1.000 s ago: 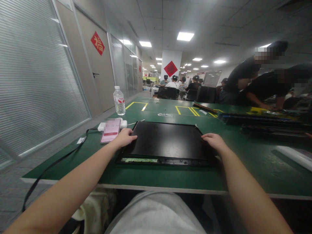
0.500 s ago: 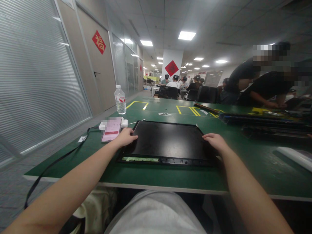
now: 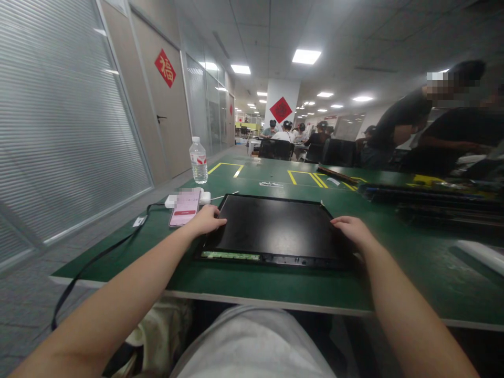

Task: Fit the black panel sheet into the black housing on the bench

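A black flat display panel (image 3: 275, 226) lies on the green table (image 3: 260, 286) in front of me. Along its near edge runs a dark strip with a green circuit board (image 3: 230, 256) on the left part. My left hand (image 3: 208, 219) grips the panel's left edge, thumb on top. At the right edge, my right hand (image 3: 352, 230) holds the panel, thumb and fingers at the rim; some fingers are hidden beneath. Just left of my left hand is a pink-screened phone (image 3: 185, 208).
A water bottle (image 3: 198, 161) stands behind the phone, beside a white charger (image 3: 205, 197) and a black cable (image 3: 98, 255). Dark long parts (image 3: 389, 192) lie at the right back. A white object (image 3: 480, 254) is at the right. People lean over the table at the far right.
The view has shifted slightly, so the table and panel appear a little further right. Both hands keep their hold on the panel. The people at the right have changed posture.
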Available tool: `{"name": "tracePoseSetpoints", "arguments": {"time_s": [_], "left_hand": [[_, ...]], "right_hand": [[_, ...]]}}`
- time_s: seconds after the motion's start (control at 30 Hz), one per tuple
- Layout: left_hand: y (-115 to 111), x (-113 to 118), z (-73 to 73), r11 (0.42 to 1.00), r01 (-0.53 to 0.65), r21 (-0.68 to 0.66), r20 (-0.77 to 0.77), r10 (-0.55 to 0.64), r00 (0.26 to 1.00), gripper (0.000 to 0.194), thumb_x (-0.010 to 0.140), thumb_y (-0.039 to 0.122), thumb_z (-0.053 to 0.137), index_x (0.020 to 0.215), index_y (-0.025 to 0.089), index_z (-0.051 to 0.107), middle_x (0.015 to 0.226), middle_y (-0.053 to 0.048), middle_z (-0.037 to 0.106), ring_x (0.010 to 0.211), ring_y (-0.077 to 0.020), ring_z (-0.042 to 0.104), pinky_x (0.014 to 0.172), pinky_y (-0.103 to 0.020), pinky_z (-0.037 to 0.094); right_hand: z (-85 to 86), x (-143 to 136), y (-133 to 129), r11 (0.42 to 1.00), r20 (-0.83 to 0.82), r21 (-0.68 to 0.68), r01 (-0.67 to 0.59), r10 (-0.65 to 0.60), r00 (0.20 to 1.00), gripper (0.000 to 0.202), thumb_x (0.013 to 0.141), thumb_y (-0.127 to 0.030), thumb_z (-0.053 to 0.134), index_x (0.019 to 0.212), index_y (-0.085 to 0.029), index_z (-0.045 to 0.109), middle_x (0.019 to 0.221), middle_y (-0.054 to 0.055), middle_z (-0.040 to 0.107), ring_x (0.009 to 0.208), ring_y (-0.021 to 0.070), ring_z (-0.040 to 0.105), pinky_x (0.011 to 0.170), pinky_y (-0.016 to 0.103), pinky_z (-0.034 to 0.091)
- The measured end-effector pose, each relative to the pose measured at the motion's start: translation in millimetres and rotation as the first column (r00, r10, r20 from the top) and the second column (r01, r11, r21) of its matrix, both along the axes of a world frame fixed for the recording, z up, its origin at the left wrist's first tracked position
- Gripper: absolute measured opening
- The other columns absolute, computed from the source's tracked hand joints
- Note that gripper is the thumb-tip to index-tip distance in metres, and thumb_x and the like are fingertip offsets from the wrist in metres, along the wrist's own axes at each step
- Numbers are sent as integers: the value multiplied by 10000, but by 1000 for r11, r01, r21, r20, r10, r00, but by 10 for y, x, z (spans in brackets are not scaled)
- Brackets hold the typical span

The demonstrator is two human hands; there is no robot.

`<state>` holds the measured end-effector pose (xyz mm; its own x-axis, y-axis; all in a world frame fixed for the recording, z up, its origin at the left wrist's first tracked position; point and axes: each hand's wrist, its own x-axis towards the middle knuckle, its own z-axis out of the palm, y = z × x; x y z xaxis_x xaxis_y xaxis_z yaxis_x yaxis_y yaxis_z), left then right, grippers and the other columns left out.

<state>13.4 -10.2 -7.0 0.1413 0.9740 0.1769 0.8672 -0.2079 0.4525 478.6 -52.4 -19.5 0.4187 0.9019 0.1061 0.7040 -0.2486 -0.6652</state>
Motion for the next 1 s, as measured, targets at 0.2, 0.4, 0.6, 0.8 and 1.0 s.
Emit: {"name": "tracePoseSetpoints", "arguments": {"time_s": [0.2,0.4,0.6,0.8,1.0], "left_hand": [[-24,-5,5,999,1,-43,39,0,999,173,695,365,670,654,199,643,801,-78,713,779,-257,684,657,-304,497],[-5,-23,-16,999,6,-49,63,-3,998,195,687,384,672,691,189,669,744,-69,715,736,-259,683,637,-312,489],[-6,-17,-2,999,2,-53,65,1,998,179,709,358,671,729,180,682,815,-87,740,796,-272,695,670,-316,493],[-24,-6,6,1000,1,-24,39,0,999,180,709,351,680,746,176,688,848,-92,739,807,-268,688,670,-307,483],[-31,6,16,1000,0,-16,34,1,999,166,711,342,688,732,179,703,860,-96,742,819,-275,689,685,-316,500]], "right_hand": [[-40,56,34,1000,-12,9,-19,20,1000,211,715,-198,617,814,-235,799,958,50,770,918,228,667,835,314,471],[-29,64,23,999,-96,12,-34,35,995,237,707,-215,605,841,-226,801,928,54,766,860,217,662,768,300,480],[-46,80,29,1000,-135,21,-22,25,991,262,686,-226,607,857,-214,804,881,63,760,775,201,642,670,278,470],[-73,101,43,1000,-200,25,-10,14,980,271,670,-235,612,859,-198,802,818,71,743,713,190,609,648,284,459],[-62,85,23,1000,-201,14,-15,18,979,279,681,-235,604,877,-194,799,848,70,747,718,183,599,654,279,456]]}}
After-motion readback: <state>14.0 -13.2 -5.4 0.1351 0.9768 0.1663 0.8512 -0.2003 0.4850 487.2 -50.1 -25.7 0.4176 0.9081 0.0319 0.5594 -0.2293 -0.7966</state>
